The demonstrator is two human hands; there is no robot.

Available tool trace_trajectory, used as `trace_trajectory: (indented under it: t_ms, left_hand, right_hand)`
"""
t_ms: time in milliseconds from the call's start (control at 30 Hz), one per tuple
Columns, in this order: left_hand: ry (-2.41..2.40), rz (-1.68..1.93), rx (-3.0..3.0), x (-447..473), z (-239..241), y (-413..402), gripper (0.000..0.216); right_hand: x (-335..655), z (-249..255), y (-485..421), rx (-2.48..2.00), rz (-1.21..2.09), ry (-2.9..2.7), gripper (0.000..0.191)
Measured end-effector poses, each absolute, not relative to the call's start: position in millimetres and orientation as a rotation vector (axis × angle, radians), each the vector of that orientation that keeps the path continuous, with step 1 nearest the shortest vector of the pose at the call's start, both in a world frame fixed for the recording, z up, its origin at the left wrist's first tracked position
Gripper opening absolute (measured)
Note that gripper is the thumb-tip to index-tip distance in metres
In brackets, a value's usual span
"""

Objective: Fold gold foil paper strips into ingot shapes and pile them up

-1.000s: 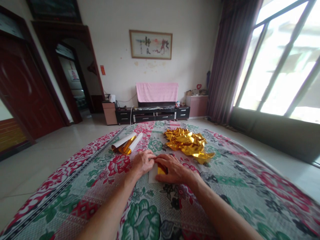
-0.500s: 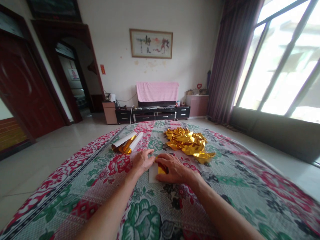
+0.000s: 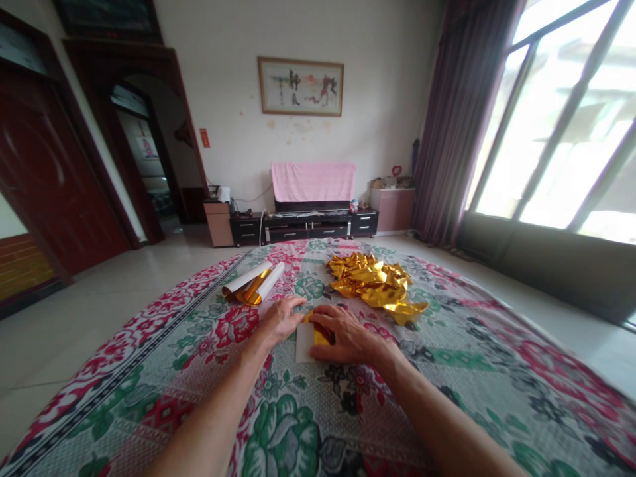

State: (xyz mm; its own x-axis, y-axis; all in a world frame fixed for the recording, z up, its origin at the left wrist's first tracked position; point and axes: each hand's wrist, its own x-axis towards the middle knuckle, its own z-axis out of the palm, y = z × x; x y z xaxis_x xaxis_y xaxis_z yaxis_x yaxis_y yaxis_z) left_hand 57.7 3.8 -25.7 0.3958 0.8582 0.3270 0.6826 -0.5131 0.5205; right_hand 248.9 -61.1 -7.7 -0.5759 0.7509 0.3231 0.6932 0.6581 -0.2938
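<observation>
A small sheet of gold foil paper (image 3: 309, 336), white on its back, lies on the flowered cloth (image 3: 278, 411) in front of me. My right hand (image 3: 346, 334) lies over its right part, fingers curled and pressing down on the folded gold edge. My left hand (image 3: 281, 317) rests just left of the sheet with its fingers stretched out flat, fingertips near the paper's upper left corner.
A heap of folded gold foil pieces (image 3: 376, 283) lies beyond my hands to the right. A roll of gold-and-white paper (image 3: 254, 283) lies to the left. Past the cloth are tiled floor, a dark TV cabinet (image 3: 303, 227), doors on the left and a window on the right.
My left hand has drawn away from the paper's top edge to the left and its fingers have spread flat. My right hand has stayed on the fold.
</observation>
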Motion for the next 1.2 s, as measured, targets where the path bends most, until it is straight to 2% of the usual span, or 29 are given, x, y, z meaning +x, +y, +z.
trace_trajectory:
  t_ms: [267,400,567,700,1033,1200]
  left_hand:
    - [1.130,0.680,2.363,41,-12,-3,0.047]
    - [1.091,0.441,2.323,32,5,-17,0.043]
    - [1.114,0.219,2.379,34,14,-27,0.057]
    - [1.164,0.197,2.440,38,14,-30,0.057]
    - [1.118,0.275,2.436,35,11,-29,0.035]
    - [1.097,0.309,2.442,35,9,-27,0.039]
  right_hand:
    - [249,-9,-59,-1.129,0.171,-2.480,0.058]
    - [248,-10,-58,-1.123,0.163,-2.479,0.057]
    - [248,-11,-58,-1.110,0.146,-2.493,0.055]
    - [249,-12,-58,-1.110,0.130,-2.493,0.057]
    - [248,-14,-56,-1.120,0.126,-2.494,0.058]
    - [249,-13,-56,-1.117,0.132,-2.492,0.056]
